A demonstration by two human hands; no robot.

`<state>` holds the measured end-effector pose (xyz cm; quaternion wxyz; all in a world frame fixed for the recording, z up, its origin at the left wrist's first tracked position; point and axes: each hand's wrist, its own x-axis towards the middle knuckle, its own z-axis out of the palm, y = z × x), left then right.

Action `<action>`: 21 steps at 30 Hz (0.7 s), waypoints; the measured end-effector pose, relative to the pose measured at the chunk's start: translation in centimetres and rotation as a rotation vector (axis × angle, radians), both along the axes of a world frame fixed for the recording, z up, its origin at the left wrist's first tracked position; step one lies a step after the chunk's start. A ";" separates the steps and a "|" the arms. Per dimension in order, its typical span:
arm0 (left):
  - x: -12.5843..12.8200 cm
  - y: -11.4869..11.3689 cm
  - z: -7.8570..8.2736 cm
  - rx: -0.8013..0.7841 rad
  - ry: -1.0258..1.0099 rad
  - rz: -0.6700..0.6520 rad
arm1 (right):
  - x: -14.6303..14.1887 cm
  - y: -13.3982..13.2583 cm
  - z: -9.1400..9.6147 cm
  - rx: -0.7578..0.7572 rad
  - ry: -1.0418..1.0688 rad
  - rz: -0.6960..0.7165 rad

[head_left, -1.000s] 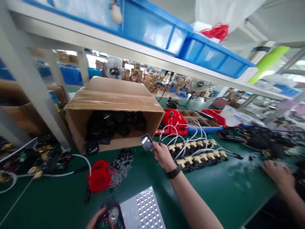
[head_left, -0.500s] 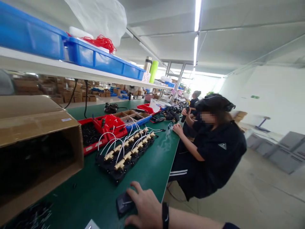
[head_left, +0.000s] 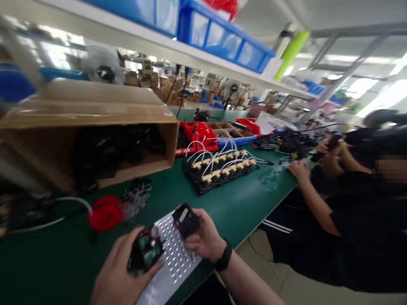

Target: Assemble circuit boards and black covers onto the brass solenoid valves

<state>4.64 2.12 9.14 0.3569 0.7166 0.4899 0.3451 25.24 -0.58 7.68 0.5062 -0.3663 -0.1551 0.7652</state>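
My left hand is closed around a black housing whose open side shows a green circuit board. In my right hand, which wears a black wristband, is a square black plastic cover with a small light label. Both parts are held just above a pale tray dotted with rows of shiny round spots. Left of the tray, a red round container lies beside a pile of small screw-like pieces.
A cardboard box holding black parts stands open at the left. Beyond my hands sits a black rack of brass fittings with white tubes. Red bins stand behind it. A co-worker sits at the right, along the green table.
My right hand has lifted the black cover from the table and brought it over the tray. My left hand has come into view with the housing. The view has swung left.
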 end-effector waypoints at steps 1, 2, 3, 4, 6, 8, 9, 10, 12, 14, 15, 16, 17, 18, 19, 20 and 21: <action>-0.3 -0.3 0.0 0.039 0.114 -0.003 | -0.9 0.2 -0.2 -0.032 0.095 -0.049; -0.3 -0.4 0.1 0.089 0.231 -0.031 | -1.6 0.4 -0.5 -0.052 0.129 -0.090; -0.1 -0.4 0.1 0.130 0.315 -0.041 | -2.3 0.5 -0.8 -0.056 0.123 -0.117; 0.1 -0.4 0.1 0.164 0.374 -0.052 | -2.8 0.6 -1.0 -0.043 0.091 -0.131; 0.6 -0.3 0.2 0.208 0.446 -0.062 | -3.6 0.6 -1.3 0.039 -0.024 -0.132; 1.0 -0.4 0.4 0.225 0.475 -0.074 | -4.0 0.4 -1.2 0.161 -0.178 -0.111; 1.1 -0.4 0.5 0.230 0.479 -0.076 | -4.1 0.3 -1.1 0.226 -0.264 -0.102; 1.2 -0.5 0.6 0.234 0.477 -0.075 | -4.2 0.2 -0.8 0.297 -0.360 -0.093; 1.2 -0.6 0.7 0.236 0.469 -0.068 | -4.1 0.0 -0.3 0.459 -0.580 -0.065; 1.2 -0.7 0.7 0.225 0.450 -0.070 | -4.1 -0.2 0.3 0.606 -0.797 -0.011; 1.2 -0.6 0.7 0.215 0.433 -0.074 | -4.1 -0.3 0.6 0.655 -0.887 0.018; 1.3 -0.6 0.6 0.206 0.413 -0.076 | -4.3 -0.3 0.7 0.682 -0.957 0.043; 1.3 -0.6 0.6 0.196 0.389 -0.073 | -4.4 -0.4 0.8 0.691 -1.009 0.061; 1.4 -0.6 0.5 0.186 0.362 -0.066 | -4.6 -0.4 0.9 0.691 -1.052 0.071; 1.4 -0.5 0.4 0.171 0.331 -0.062 | -4.8 -0.4 0.9 0.682 -1.097 0.075; 1.4 -0.5 0.2 0.152 0.294 -0.066 | -5.0 -0.4 0.8 0.669 -1.151 0.075; 1.3 -0.4 0.0 0.127 0.250 -0.077 | -5.2 -0.4 0.7 0.656 -1.206 0.078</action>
